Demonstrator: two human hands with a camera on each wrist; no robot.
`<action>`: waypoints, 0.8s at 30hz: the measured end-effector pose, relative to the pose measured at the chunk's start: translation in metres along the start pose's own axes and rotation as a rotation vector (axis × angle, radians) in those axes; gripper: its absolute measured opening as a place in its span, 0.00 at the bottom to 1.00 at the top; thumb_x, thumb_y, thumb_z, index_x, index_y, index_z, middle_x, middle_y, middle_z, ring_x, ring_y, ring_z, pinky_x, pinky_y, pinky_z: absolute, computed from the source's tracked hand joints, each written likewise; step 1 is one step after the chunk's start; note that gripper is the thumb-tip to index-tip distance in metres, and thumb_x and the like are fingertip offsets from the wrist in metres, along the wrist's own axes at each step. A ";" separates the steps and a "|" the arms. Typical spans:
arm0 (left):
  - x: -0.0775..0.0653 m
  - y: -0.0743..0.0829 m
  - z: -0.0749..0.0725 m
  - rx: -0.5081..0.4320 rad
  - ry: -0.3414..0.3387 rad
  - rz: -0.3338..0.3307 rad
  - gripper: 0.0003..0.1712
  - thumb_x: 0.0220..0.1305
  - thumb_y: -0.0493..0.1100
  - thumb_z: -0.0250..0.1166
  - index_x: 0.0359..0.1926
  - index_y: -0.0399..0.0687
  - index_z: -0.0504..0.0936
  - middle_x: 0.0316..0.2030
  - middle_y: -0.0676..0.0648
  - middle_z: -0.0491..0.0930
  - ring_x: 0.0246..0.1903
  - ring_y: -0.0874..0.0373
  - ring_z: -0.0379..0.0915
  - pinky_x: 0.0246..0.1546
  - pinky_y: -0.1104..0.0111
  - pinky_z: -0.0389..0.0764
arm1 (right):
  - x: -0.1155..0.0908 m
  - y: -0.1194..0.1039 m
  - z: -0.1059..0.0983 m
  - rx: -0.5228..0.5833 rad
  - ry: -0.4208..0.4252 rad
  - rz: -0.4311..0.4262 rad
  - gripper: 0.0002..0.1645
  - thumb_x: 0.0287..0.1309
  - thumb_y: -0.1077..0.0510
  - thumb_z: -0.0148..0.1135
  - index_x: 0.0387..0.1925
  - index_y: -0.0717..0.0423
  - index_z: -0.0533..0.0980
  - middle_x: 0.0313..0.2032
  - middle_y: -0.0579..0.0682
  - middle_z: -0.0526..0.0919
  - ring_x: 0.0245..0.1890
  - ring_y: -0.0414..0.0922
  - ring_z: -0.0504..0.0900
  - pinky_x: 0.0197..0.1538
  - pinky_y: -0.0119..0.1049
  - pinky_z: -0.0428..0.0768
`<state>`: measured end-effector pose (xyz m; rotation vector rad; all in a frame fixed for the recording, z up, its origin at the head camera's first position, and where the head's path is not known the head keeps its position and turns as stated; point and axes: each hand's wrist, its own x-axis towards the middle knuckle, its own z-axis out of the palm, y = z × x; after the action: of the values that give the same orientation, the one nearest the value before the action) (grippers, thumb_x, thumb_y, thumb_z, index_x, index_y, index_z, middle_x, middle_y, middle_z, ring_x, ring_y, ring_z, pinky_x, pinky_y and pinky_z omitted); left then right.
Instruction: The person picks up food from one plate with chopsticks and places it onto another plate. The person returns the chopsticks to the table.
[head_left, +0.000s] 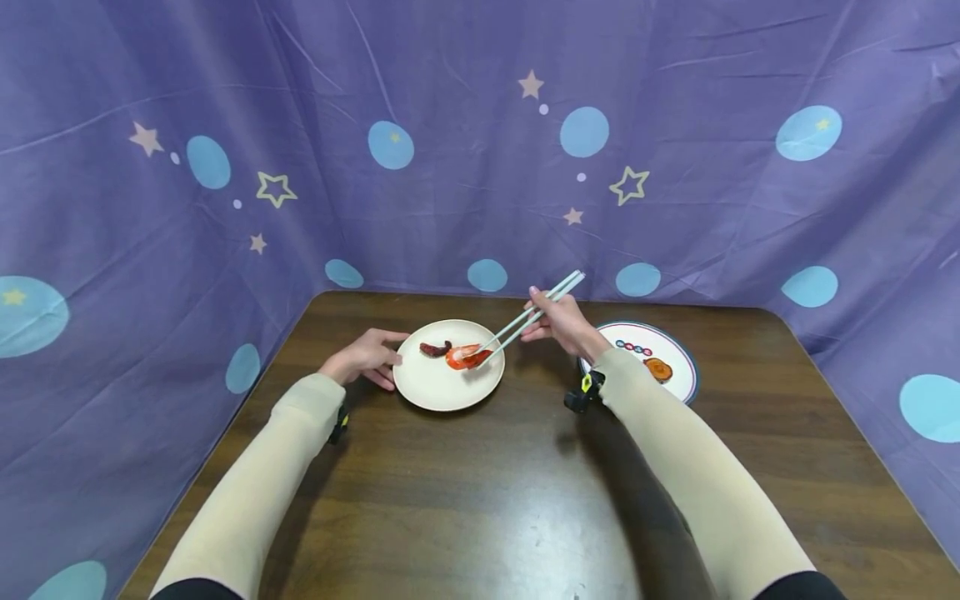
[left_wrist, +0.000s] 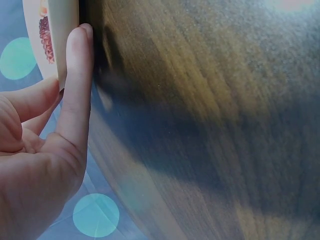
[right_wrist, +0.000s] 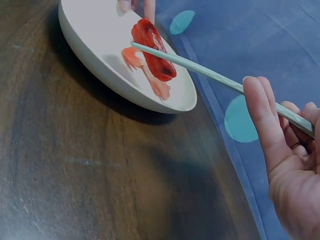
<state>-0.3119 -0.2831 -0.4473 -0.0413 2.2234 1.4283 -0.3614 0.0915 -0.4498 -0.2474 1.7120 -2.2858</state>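
At the left rim of a cream plate [head_left: 427, 387], my left hand [head_left: 369, 357] pinches the edge, its thumb on the rim and a finger [left_wrist: 79, 65] along the outside. My right hand [head_left: 558, 321] holds a pair of pale green chopsticks [head_left: 528, 317], which slant down left over the plate. Their tips are at a glossy red food piece [right_wrist: 152, 47]. That piece overlaps an orange-and-white shrimp [head_left: 459, 353] in the head view. Left of it on the same plate lies a dark red, bumpy food piece [head_left: 435, 349], also partly visible in the left wrist view.
Partly behind the right forearm stands a white plate [head_left: 678, 379] with a blue rim, a printed row of small circles and a round brown food slice [head_left: 658, 370]. Both plates are on a brown wooden table [head_left: 465, 500]. A purple patterned curtain [head_left: 480, 200] hangs behind it.
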 end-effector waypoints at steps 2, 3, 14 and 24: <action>0.000 0.001 0.000 -0.001 0.000 -0.002 0.39 0.75 0.27 0.54 0.83 0.36 0.54 0.34 0.34 0.81 0.24 0.51 0.85 0.30 0.58 0.93 | 0.001 0.001 0.003 0.004 0.003 -0.001 0.25 0.83 0.52 0.50 0.44 0.76 0.71 0.23 0.56 0.82 0.20 0.48 0.87 0.31 0.45 0.93; 0.000 0.001 0.000 -0.001 0.002 -0.006 0.39 0.75 0.27 0.54 0.83 0.37 0.54 0.34 0.34 0.81 0.24 0.51 0.85 0.31 0.57 0.93 | 0.001 0.002 0.005 0.004 0.006 0.001 0.25 0.83 0.51 0.50 0.44 0.76 0.71 0.23 0.55 0.82 0.20 0.48 0.87 0.31 0.45 0.93; -0.003 0.002 -0.001 0.008 -0.001 0.002 0.39 0.75 0.26 0.54 0.82 0.35 0.53 0.34 0.35 0.81 0.23 0.51 0.84 0.30 0.57 0.93 | 0.004 0.009 0.022 0.022 0.010 0.008 0.28 0.84 0.52 0.49 0.49 0.81 0.68 0.24 0.56 0.81 0.19 0.48 0.87 0.31 0.45 0.93; -0.003 0.001 -0.001 0.016 0.002 -0.002 0.39 0.74 0.27 0.54 0.82 0.35 0.53 0.34 0.35 0.81 0.23 0.51 0.84 0.30 0.57 0.93 | 0.007 0.015 0.038 0.042 0.038 0.007 0.27 0.83 0.51 0.51 0.47 0.79 0.70 0.25 0.61 0.81 0.19 0.48 0.87 0.30 0.45 0.93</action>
<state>-0.3099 -0.2838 -0.4448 -0.0396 2.2359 1.4092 -0.3552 0.0511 -0.4536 -0.1895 1.6778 -2.3332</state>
